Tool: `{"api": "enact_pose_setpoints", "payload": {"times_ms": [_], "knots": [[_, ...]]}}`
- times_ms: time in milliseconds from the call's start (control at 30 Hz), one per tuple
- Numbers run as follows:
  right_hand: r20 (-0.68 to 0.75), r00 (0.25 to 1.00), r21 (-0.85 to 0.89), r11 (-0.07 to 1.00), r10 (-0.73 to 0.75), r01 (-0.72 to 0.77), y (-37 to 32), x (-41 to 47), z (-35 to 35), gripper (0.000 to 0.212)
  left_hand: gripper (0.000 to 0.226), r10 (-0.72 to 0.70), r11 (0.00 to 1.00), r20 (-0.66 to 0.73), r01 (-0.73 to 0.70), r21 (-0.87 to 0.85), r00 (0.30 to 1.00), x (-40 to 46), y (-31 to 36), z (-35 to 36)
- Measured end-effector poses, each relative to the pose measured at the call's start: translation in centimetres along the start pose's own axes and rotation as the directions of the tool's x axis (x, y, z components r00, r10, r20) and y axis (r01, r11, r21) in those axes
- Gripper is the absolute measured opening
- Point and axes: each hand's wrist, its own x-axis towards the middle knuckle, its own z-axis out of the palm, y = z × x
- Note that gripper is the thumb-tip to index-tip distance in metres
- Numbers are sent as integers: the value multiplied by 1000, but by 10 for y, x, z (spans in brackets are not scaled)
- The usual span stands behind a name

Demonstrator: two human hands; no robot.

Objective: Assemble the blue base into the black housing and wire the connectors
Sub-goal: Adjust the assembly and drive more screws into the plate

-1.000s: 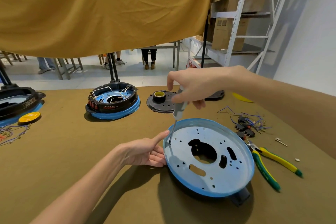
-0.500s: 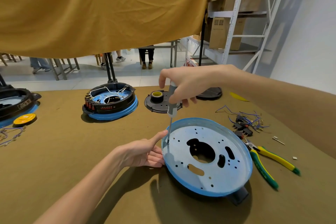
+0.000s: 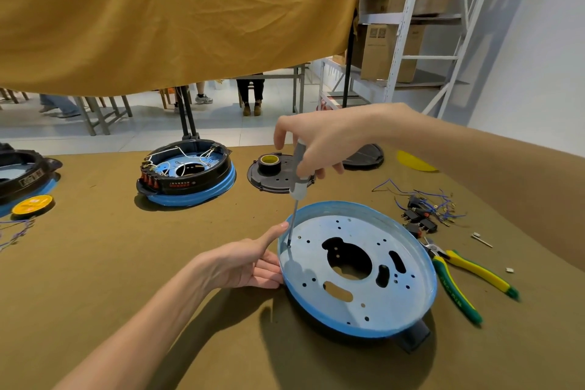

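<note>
blue base [image 3: 364,291] sits in the black housing [image 3: 414,336] on the brown table [image 3: 126,263], perforated face up. i see the right hand [image 3: 319,142] curled round the grey screwdriver [image 3: 297,184] handle, shaft near upright, tip on a hole just inside the base's left rim. left hand [image 3: 243,263] rests against the outside of that rim, fingers straight, thumb tip touching the shaft. right of the base: green-yellow pliers [image 3: 459,282], just beyond them the wired connectors [image 3: 421,215]. behind the base, a black disc [image 3: 272,177] with a tape roll [image 3: 269,161]; left of that, a wired-up unit [image 3: 186,171].
</note>
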Motion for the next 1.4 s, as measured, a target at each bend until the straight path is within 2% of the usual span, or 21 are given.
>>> {"api": "enact_pose_setpoints", "payload": {"times_ms": [67, 133, 267, 300, 367, 500, 567, 633, 767, 833, 900, 1000, 1067, 1133, 1267, 1333, 1367, 1400], "knots": [[-37, 999, -53, 999, 8, -10, 0, 2, 2, 34, 99, -1, 1000, -4, 1, 4, 1000, 0, 1, 1], [-76, 997, -106, 994, 15, -23, -3, 3, 4, 40, 101, -2, 1000, -9, 2, 1, 1000, 0, 1, 1], [-31, 999, 0, 999, -42, 42, -5, 1, 0, 45, 102, 0, 1000, 1, 0, 0, 1000, 0, 0, 1], [-66, 997, -48, 998, -41, 38, -6, 2, 1, 39, 102, 0, 1000, 2, 0, -1, 1000, 1, 0, 1], [-114, 993, -143, 990, -19, 2, -10, 3, 4, 43, 103, 0, 1000, 0, 0, 0, 1000, 1, 0, 1], [10, 999, -44, 998, -40, 40, -11, 3, -2, 49, 107, 11, 1000, 15, -12, 9, 1000, 2, -2, -1], [-19, 1000, -93, 995, -24, 22, -10, 6, -2, 40, 109, 10, 1000, 10, -10, 7, 1000, 3, -3, -2], [-60, 998, -160, 987, 14, -23, -11, 8, 0, 43, 110, 12, 1000, 8, -12, 6, 1000, 5, -4, -2], [-13, 999, -26, 999, -30, 30, -7, 6, -1, 40, 109, 15, 1000, 16, -16, 8, 1000, 7, -4, -4], [-61, 998, -112, 994, -17, 10, -6, 7, 1, 27, 109, 9, 1000, 9, -9, 15, 1000, 7, -4, -3], [-68, 998, -164, 986, 0, -11, -7, 7, 3, 34, 108, 6, 1000, 7, -6, 19, 1000, 7, -3, -3], [37, 999, -39, 999, -15, 16, -7, 6, -2, 42, 107, 6, 1000, 12, -6, 19, 1000, 7, -3, -3], [31, 1000, -77, 997, 5, -3, -6, 6, -4, 32, 107, 0, 1000, 14, 0, 13, 1000, 7, -4, -4], [6, 999, -133, 990, 47, -46, -8, 7, -1, 42, 104, 7, 1000, 21, -7, 5, 1000, 7, -4, -4], [59, 997, 10, 999, -42, 41, -6, 5, -3, 52, 103, 13, 1000, 27, -13, -1, 1000, 8, -5, -4], [-34, 998, -73, 996, -47, 44, -6, 6, 0, 39, 105, 9, 1000, 29, -9, 1, 1000, 8, -5, -5], [-85, 996, -128, 992, -32, 21, -7, 7, 2, 38, 106, 9, 1000, 31, -10, 4, 999, 8, -5, -5], [-95, 995, -162, 987, -8, -8, -9, 7, 3, 46, 107, 11, 1000, 32, -11, 5, 999, 8, -5, -5]]}}
